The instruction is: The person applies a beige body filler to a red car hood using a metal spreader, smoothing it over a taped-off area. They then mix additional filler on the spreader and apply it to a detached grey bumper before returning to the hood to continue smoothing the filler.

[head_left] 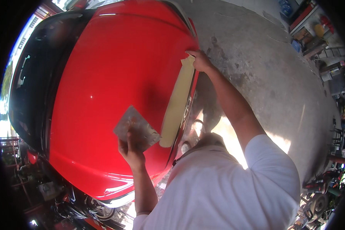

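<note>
My left hand (133,154) grips a flat, square grey metal plate (131,118) from below, thumb on its face, holding it over the red car hood (103,76). Smears mark the plate's surface and its right corner. Along the hood's front edge runs a long, smooth beige strip of what looks like body filler (176,103), rounded at its near end and ragged at its far end. My right hand (200,61) is at that ragged far end, fingers bent together against the hood's edge. What it holds there, if anything, is hidden.
The dark windshield (34,76) lies to the left, beyond the hood. Grey concrete floor (272,76) stretches to the right, with sunlit patches near my body. Shelves and clutter (333,69) line the far right. A motorcycle wheel (99,209) shows at the lower left.
</note>
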The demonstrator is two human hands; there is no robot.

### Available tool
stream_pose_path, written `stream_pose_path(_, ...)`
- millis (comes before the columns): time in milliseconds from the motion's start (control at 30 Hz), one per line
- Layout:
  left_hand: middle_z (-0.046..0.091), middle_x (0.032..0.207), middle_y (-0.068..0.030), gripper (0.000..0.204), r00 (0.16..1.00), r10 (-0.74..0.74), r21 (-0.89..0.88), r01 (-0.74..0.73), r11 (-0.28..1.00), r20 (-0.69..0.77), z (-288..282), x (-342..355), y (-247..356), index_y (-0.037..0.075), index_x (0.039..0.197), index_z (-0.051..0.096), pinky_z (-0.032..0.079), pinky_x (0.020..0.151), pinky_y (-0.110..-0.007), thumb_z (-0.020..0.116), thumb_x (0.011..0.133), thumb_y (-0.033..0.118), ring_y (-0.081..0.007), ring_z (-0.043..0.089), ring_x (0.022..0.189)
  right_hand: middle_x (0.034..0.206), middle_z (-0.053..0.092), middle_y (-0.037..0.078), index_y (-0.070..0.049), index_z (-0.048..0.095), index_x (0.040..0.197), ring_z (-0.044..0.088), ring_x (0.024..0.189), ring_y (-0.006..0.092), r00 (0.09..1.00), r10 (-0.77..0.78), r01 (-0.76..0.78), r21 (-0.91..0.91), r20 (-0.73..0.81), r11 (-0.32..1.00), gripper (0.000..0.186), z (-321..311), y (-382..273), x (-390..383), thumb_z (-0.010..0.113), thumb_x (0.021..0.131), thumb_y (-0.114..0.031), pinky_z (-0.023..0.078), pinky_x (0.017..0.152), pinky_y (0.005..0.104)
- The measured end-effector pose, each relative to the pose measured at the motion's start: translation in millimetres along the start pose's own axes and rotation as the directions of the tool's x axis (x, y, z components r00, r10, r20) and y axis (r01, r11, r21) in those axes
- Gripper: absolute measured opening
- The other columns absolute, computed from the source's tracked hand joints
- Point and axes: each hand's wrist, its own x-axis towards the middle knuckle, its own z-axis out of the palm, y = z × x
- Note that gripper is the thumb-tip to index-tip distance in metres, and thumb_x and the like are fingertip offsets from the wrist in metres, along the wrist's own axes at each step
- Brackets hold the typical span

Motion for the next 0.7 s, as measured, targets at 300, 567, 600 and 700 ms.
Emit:
stream_pose_path(300, 0.068, 0.111, -0.0071, 0.032, 1.000, 0.007, 0.036, -0.007, 0.999, 0.021, -19.2, -9.6, 7.6, -0.002, 0.129, 0.060, 0.049, 0.077, -0.028, 0.059, 0.105, 0.019, -0.0136, 0.062, 0.092, 0.132, 0.059, 0.016, -0.019, 0.066, 0.134, 0.059, 0.123, 0.0350, 0.990, -0.107, 0.099, -0.085, -0.092, 0.991, 0.063, 22.6, -21.5, -35.9, 0.060, 0.078, 0.008, 0.049, 0.106, 0.0412)
stream_pose_path(567, 0.068, 0.120, -0.0083, 0.030, 0.998, -0.007, 0.022, 0.005, 1.000, 0.065, -46.8, -18.0, 3.3, -0.001, 0.129, 0.060, 0.050, 0.091, -0.033, 0.059, 0.105, 0.016, -0.0160, 0.064, 0.106, 0.125, 0.055, 0.013, -0.024, 0.067, 0.134, 0.061, 0.115, 0.0351, 0.997, 0.018, -0.022, -0.051, -0.072, 0.998, 0.070, 35.3, -62.8, -84.0, 0.061, 0.074, 0.010, 0.053, 0.097, 0.0424)
stream_pose_path(600, 0.068, 0.120, -0.0081, 0.029, 0.997, -0.009, 0.015, 0.008, 1.000, 0.072, -49.8, -20.0, 3.7, -0.001, 0.129, 0.060, 0.050, 0.091, -0.033, 0.059, 0.105, 0.016, -0.0158, 0.064, 0.106, 0.126, 0.055, 0.013, -0.025, 0.066, 0.136, 0.062, 0.115, 0.0334, 0.998, 0.019, -0.023, -0.056, -0.061, 0.998, 0.073, 37.2, -67.0, -90.0, 0.060, 0.073, 0.012, 0.054, 0.096, 0.0401)
stream_pose_path(700, 0.068, 0.119, -0.0078, 0.029, 0.995, -0.016, -0.010, 0.017, 1.000, 0.096, -58.3, -25.6, 5.1, -0.001, 0.127, 0.061, 0.050, 0.091, -0.032, 0.060, 0.104, 0.016, -0.0154, 0.064, 0.105, 0.127, 0.055, 0.012, -0.025, 0.065, 0.137, 0.062, 0.114, 0.0326, 0.997, 0.020, -0.024, -0.053, -0.072, 0.998, 0.076, 44.8, -79.7, -107.9, 0.059, 0.071, 0.013, 0.054, 0.094, 0.0384)
